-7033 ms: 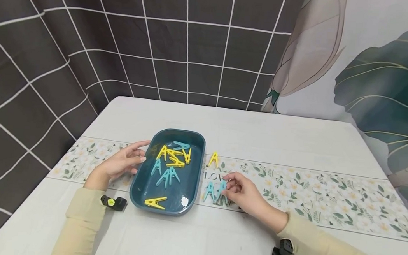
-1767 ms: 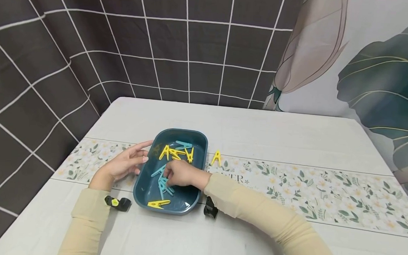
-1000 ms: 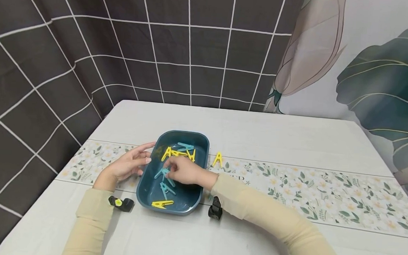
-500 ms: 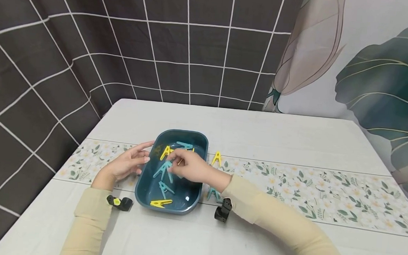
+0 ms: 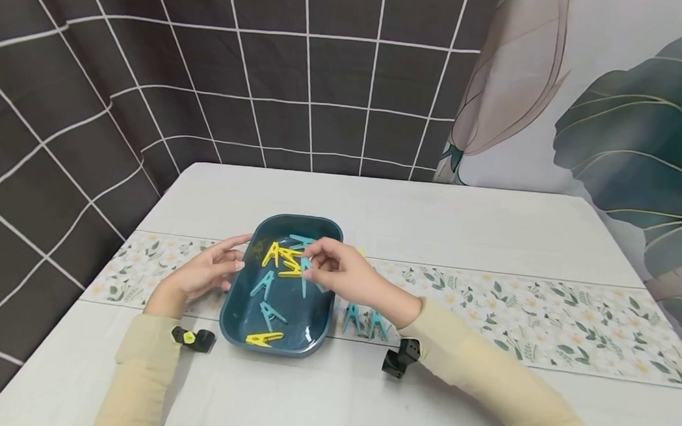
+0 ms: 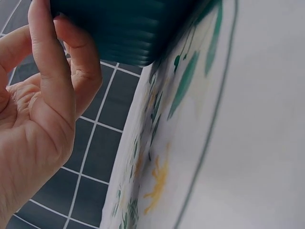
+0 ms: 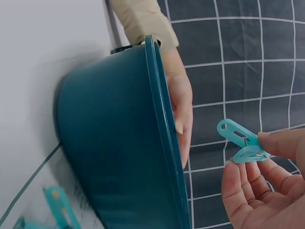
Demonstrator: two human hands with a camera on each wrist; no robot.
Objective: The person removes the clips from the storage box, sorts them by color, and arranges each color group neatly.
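Note:
A dark teal plastic tray (image 5: 235,317) on the table holds several yellow and turquoise clothespins. My left hand (image 5: 205,273) rests at its left side, fingers touching the outer wall; the left wrist view shows them loosely bent against the tray. My right hand (image 5: 343,272), over the tray's right rim, pinches a turquoise clothespin (image 7: 248,153) between thumb and fingertips, its two legs spread. Inside the tray lie a yellow clothespin (image 5: 264,338) near the front, a turquoise clothespin (image 5: 272,313) in the middle and a yellow cluster (image 5: 287,255) farther back.
Two turquoise clothespins, one nearer the tray (image 5: 352,316) and one farther right (image 5: 377,325), stand on the floral strip. A yellow clothespin behind my right hand is mostly hidden. A dark gridded curtain (image 5: 279,66) hangs behind the table.
Seven seconds ago my right hand was at the turquoise clothespins beside the tray. It then reached into the tray and has now risen rightward with a turquoise clothespin. The left hand stays put.

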